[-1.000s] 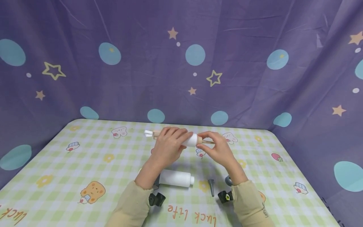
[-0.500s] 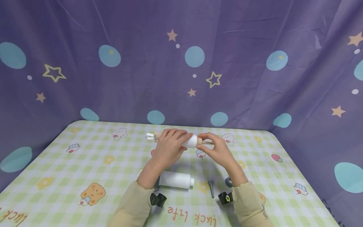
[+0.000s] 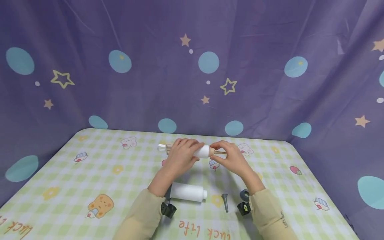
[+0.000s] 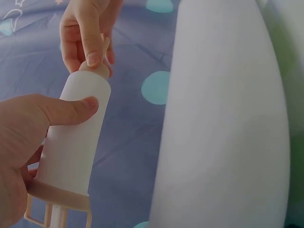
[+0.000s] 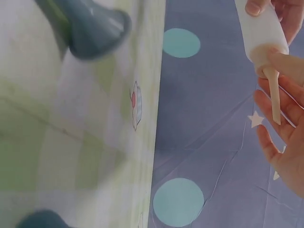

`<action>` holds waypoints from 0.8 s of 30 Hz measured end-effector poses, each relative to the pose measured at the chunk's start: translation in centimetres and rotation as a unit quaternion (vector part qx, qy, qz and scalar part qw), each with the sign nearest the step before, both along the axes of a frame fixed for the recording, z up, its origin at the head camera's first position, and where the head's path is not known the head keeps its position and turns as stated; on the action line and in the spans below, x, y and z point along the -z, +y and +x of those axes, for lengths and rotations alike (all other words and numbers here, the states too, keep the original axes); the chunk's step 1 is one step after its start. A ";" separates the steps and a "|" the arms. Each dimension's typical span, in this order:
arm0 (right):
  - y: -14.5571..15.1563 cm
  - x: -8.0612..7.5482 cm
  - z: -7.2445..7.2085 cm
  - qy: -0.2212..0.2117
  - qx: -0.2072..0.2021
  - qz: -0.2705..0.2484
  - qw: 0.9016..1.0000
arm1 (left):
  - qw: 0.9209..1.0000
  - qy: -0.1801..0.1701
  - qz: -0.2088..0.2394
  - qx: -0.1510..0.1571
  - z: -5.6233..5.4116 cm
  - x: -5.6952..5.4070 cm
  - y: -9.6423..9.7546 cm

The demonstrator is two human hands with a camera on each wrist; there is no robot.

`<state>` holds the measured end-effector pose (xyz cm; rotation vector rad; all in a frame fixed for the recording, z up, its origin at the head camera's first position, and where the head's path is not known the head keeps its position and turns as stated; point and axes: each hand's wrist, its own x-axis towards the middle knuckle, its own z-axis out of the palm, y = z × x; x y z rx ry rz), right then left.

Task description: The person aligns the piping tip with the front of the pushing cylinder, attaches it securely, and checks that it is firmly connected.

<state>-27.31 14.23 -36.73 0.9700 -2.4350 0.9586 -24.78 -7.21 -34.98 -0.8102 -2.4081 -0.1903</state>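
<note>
A white tube (image 4: pixel 76 147) with a beige nozzle (image 5: pixel 273 90) is held level over the far part of the table, nozzle end to the right. My left hand (image 3: pixel 181 155) grips its barrel, the thumb lying along the white side. At the other end my right hand (image 3: pixel 233 160) pinches the beige collar at the nozzle's base between thumb and fingers. A beige frame (image 4: pixel 59 194) sticks out behind the left hand, with a white end piece (image 3: pixel 162 147) at its tip. Part of the barrel is hidden under the left fingers.
Nearer me, a second white tube (image 3: pixel 188 192) lies on the checked tablecloth (image 3: pixel 135 190), its dark grey end partly behind the left forearm. Right of it are a grey nozzle (image 3: pixel 225 202) and a grey ring (image 3: pixel 241 194). A purple curtain (image 3: pixel 168 100) hangs behind.
Both hands keep the same grip on the tube and its nozzle. The head view has shifted slightly, and the hands and tube appear a little lower and further right.
</note>
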 end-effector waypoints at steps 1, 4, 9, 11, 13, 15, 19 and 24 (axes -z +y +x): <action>0.1 0.1 -0.1 -0.003 0.002 0.006 1.000 | 1.000 -0.009 0.000 -0.002 -0.1 0.1 0.1; 0.2 0.2 -0.4 -0.013 0.001 0.027 1.000 | 0.999 -0.034 -0.008 -0.013 -0.4 0.5 0.2; 0.1 0.1 -1.5 -0.016 0.003 0.059 0.998 | 0.996 -0.075 -0.027 -0.032 -1.2 0.5 0.3; 0.0 0.1 -1.9 -0.020 0.008 0.073 0.997 | 0.994 -0.093 -0.035 -0.035 -1.6 0.4 0.3; -0.1 0.1 -2.3 -0.029 0.014 0.090 0.995 | 0.993 -0.108 -0.038 -0.034 -2.0 0.4 0.3; -0.2 0.3 -2.5 -0.040 0.018 0.105 0.994 | 0.991 -0.127 -0.039 -0.032 -2.4 0.6 0.3; -0.3 0.9 -2.8 -0.061 0.023 0.121 0.991 | 0.986 -0.160 -0.036 -0.033 -3.2 1.1 0.3; -0.5 1.5 -3.1 -0.085 0.029 0.138 0.986 | 0.978 -0.197 -0.057 -0.041 -4.0 1.6 0.6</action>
